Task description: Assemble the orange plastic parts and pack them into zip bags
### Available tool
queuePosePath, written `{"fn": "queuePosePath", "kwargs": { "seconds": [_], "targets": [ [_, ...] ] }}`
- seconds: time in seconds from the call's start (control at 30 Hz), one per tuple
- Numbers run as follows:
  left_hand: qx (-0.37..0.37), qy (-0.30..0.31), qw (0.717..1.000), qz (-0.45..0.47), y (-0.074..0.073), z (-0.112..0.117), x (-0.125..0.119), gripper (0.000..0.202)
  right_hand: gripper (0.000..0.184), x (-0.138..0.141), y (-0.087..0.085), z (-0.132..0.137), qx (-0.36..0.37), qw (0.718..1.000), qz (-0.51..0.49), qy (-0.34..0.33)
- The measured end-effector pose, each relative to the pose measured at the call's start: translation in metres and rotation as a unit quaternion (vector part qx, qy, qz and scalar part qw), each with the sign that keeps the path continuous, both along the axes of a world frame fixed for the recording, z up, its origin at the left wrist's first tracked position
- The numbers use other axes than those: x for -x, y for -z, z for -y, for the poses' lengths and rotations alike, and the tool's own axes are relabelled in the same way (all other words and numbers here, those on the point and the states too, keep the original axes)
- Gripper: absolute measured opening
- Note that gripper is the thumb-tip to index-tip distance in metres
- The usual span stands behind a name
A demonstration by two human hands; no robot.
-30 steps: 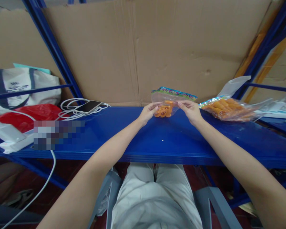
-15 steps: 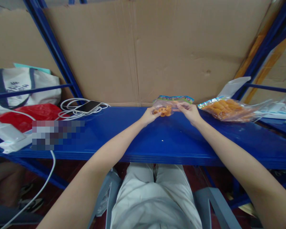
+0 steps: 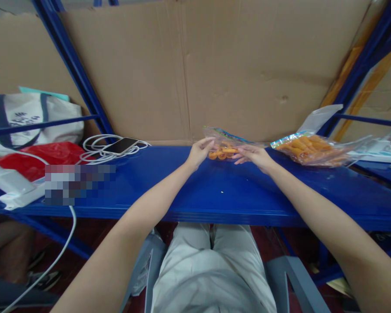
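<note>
A small clear plastic bag of orange pieces (image 3: 224, 145) lies nearly flat at the back of the blue shelf (image 3: 182, 191), against the cardboard wall. My left hand (image 3: 198, 153) pinches its left edge with closed fingers. My right hand (image 3: 252, 155) rests at the bag's right side, fingers stretched out along the bag and touching it.
A larger bag of orange sticks (image 3: 308, 149) lies to the right, with a clear packet (image 3: 319, 116) behind it. A phone (image 3: 120, 145) on coiled white cables, a red bag (image 3: 42, 154) and a white tote (image 3: 32, 117) sit at left. My knees and a grey chair are below.
The bag was held upright a second ago, then tipped down; now it lies nearly flat on the shelf. My right hand's fingers have opened out along it.
</note>
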State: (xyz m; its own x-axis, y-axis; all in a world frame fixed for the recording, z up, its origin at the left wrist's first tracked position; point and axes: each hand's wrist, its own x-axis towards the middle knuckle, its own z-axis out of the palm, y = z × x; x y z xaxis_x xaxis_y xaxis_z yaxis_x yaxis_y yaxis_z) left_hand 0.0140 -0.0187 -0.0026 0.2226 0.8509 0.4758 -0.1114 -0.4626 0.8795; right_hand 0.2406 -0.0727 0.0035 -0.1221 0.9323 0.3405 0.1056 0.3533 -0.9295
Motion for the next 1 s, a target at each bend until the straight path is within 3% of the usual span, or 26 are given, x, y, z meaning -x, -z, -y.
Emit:
{"fn": "queuePosePath", "kwargs": {
  "seconds": [0.17,0.37,0.43,0.6,0.73,1.0],
  "targets": [
    [0.075,0.015,0.995,-0.065,0.009,-0.001,-0.003,0.053,0.027,0.002,-0.001,-0.003,0.033,0.999,-0.006,0.040],
    [0.083,0.007,0.992,-0.096,0.008,0.002,-0.004,0.006,0.025,0.000,-0.005,-0.004,0.051,0.995,0.008,0.085],
    [0.061,0.000,0.995,-0.085,0.006,0.003,-0.004,0.008,0.027,0.000,-0.007,-0.001,0.047,0.995,0.000,0.088],
    [0.011,-0.009,0.999,-0.039,0.000,0.006,-0.005,0.014,0.042,0.001,-0.012,0.005,-0.047,0.996,-0.043,0.066],
    [-0.004,0.004,1.000,-0.016,-0.005,0.011,-0.004,0.030,0.053,0.002,-0.014,0.005,-0.105,0.990,-0.044,0.086],
    [-0.024,-0.005,0.999,-0.021,-0.016,0.021,-0.001,0.039,0.053,-0.003,-0.020,0.006,-0.167,0.976,-0.023,0.138]
  ]
}}
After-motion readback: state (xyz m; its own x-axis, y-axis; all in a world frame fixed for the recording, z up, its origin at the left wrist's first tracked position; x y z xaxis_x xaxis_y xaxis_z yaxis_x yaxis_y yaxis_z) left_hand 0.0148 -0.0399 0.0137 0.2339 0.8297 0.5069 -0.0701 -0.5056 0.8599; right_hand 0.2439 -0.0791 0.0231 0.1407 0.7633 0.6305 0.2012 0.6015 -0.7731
